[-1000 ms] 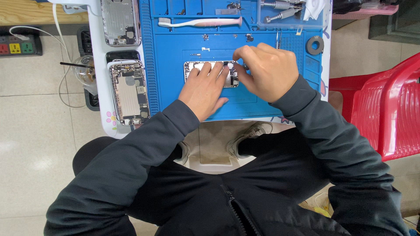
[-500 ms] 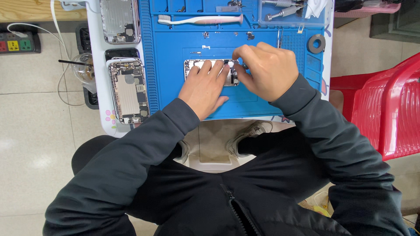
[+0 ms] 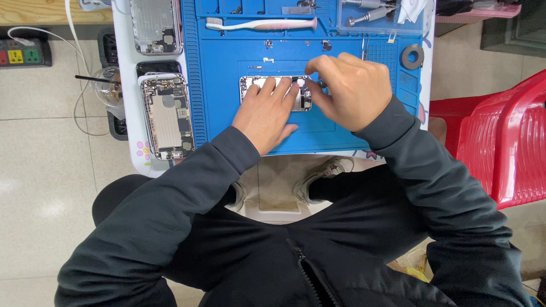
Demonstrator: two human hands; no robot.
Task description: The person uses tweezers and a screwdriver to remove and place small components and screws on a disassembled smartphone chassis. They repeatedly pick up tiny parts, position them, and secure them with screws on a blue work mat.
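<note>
An opened phone body (image 3: pixel 249 85) lies crosswise on the blue work mat (image 3: pixel 227 62). My left hand (image 3: pixel 267 113) rests flat on it, fingers spread over its inner parts. My right hand (image 3: pixel 350 88) hovers at the phone's right end with its fingers curled and pinched together; what they pinch is hidden. Both arms wear dark sleeves.
Two more opened phone shells lie at the left, one (image 3: pixel 166 116) beside the mat and one (image 3: pixel 154 25) further up. A pink-and-white toothbrush (image 3: pixel 261 24), small screws, a grey tape ring (image 3: pixel 412 56) and a clear tray of tools (image 3: pixel 378 14) sit on the mat. A red plastic chair (image 3: pixel 500 136) stands at the right.
Both hands stay on the phone; only the fingers shift slightly. The view has moved a little.
</note>
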